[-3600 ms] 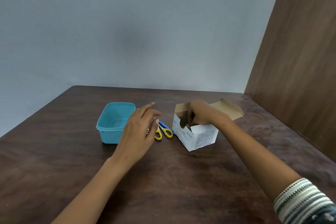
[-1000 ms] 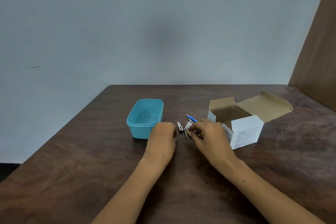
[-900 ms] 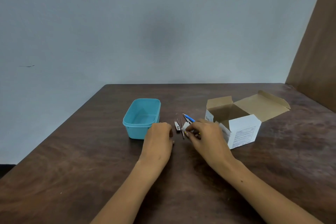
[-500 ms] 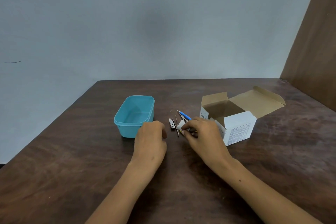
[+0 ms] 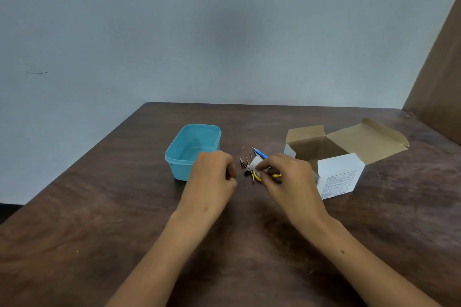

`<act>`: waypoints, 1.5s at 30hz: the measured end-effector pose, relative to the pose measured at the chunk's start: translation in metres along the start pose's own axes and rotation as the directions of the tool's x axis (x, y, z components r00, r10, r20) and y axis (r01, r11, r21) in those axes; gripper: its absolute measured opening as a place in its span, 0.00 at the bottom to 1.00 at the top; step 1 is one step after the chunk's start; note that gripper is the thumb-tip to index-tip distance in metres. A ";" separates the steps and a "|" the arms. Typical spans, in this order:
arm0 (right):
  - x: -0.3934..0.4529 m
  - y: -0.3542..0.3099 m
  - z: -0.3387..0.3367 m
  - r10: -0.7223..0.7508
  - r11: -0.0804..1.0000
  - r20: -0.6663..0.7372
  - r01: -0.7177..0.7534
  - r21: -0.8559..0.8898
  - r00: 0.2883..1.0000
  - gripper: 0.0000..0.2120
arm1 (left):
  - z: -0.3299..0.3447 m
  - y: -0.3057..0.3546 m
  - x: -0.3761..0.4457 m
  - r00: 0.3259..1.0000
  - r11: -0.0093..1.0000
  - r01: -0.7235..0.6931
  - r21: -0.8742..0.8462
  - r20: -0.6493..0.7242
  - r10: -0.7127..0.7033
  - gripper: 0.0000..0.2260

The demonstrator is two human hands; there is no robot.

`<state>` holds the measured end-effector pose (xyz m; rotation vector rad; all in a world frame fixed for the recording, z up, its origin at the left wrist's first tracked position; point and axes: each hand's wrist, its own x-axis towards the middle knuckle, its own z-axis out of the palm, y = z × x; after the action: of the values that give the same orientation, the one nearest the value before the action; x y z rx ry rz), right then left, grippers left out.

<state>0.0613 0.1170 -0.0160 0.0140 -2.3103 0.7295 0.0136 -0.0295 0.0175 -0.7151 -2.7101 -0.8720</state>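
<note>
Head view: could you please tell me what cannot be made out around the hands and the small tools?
All in the head view:
1. Whether the left hand holds anything: its curled fingers face away.
2. Most of the yellow scissors: covered by the right hand.
3. What the white piece pinched by the right hand is: too small.
4. The thin metal tools: too small to name.
5. The box label: too blurred to read.

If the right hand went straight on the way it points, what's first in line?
Right hand: the thin metal pins just beyond it, toward the left hand; the tub comes after. Height is hard to judge, so it might pass over them.
</note>
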 end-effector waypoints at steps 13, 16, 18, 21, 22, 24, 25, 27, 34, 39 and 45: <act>0.005 -0.010 -0.014 0.402 0.718 -0.018 -0.303 0.626 0.915 0.05 | 0.005 0.014 -0.002 0.986 0.778 -0.074 -0.624 -0.163 -0.037 0.12; 0.004 -0.010 -0.016 0.482 0.561 0.029 -0.334 0.757 0.876 0.06 | 0.010 0.015 -0.003 0.986 0.738 -0.071 -0.671 -0.158 -0.048 0.10; 0.003 -0.011 -0.015 0.503 0.533 0.044 -0.350 0.770 0.863 0.09 | 0.010 0.014 -0.003 0.986 0.708 -0.076 -0.702 -0.160 -0.052 0.09; 0.002 -0.015 -0.012 0.513 0.494 0.080 -0.370 0.787 0.855 0.08 | 0.009 0.013 -0.002 0.985 0.685 -0.108 -0.720 -0.173 -0.027 0.10; 0.001 -0.016 -0.012 0.518 0.478 0.094 -0.379 0.792 0.850 0.08 | 0.009 0.013 -0.002 0.984 0.685 -0.119 -0.719 -0.178 -0.016 0.10; 0.001 -0.016 -0.012 0.524 0.463 0.114 -0.394 0.794 0.844 0.08 | 0.008 0.013 -0.002 0.982 0.690 -0.138 -0.711 -0.186 0.005 0.10; 0.002 -0.016 -0.012 0.528 0.456 0.118 -0.398 0.796 0.841 0.08 | 0.008 0.013 -0.002 0.982 0.696 -0.148 -0.702 -0.190 0.016 0.10; 0.003 -0.016 -0.014 0.543 0.432 0.126 -0.405 0.806 0.830 0.09 | 0.010 0.015 -0.003 0.980 0.713 -0.166 -0.681 -0.196 0.040 0.11; 0.005 -0.020 -0.021 0.539 0.410 0.090 -0.354 0.841 0.838 0.05 | 0.011 0.019 -0.006 0.983 0.665 -0.172 -0.727 -0.175 0.063 0.08; 0.004 -0.022 -0.020 0.531 0.431 0.073 -0.343 0.835 0.844 0.05 | 0.010 0.017 -0.005 0.984 0.648 -0.142 -0.748 -0.179 0.008 0.08; 0.000 -0.024 -0.016 0.482 0.452 0.164 -0.404 0.795 0.861 0.07 | 0.006 0.015 -0.004 0.984 0.581 -0.108 -0.807 -0.171 -0.053 0.09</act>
<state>0.0758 0.1045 0.0057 -0.2170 -1.6721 1.9951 0.0249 -0.0165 0.0183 -0.7529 -2.0038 -2.1155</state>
